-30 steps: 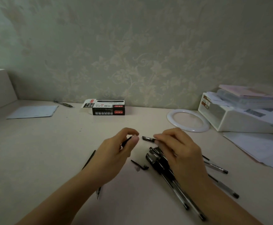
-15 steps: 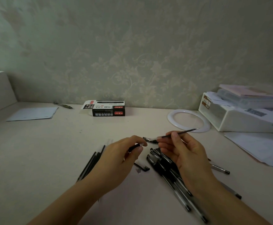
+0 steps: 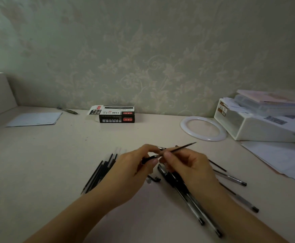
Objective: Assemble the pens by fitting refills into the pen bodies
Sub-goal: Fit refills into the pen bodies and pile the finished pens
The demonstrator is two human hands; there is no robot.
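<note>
Far left, upper-mid frame: paper (image 3: 33, 119) flat on the desk (image 3: 38, 163), a lone pen (image 3: 67, 110) behind it by the wall. Center-left, mid frame: spare refills (image 3: 100, 173) lie in a bundle, slanting up to the right. Behind them, upper-center, a pen box (image 3: 116, 114) w/ flap open. Center frame: left hand (image 3: 134, 174), fingers curled, pinches a dark pen body (image 3: 148, 158). A small cap (image 3: 154, 179) lies on the desk just below. Right hand (image 3: 187, 165) pinches a thin refill (image 3: 180, 148), far end pointing up-right, near end at the body's mouth. Under the right hand and to lower right: loose pens (image 3: 196, 204) in a pile. Right, upper-mid: white ring (image 3: 203, 128), then a white bin (image 3: 259, 128) stacked w/ papers
</note>
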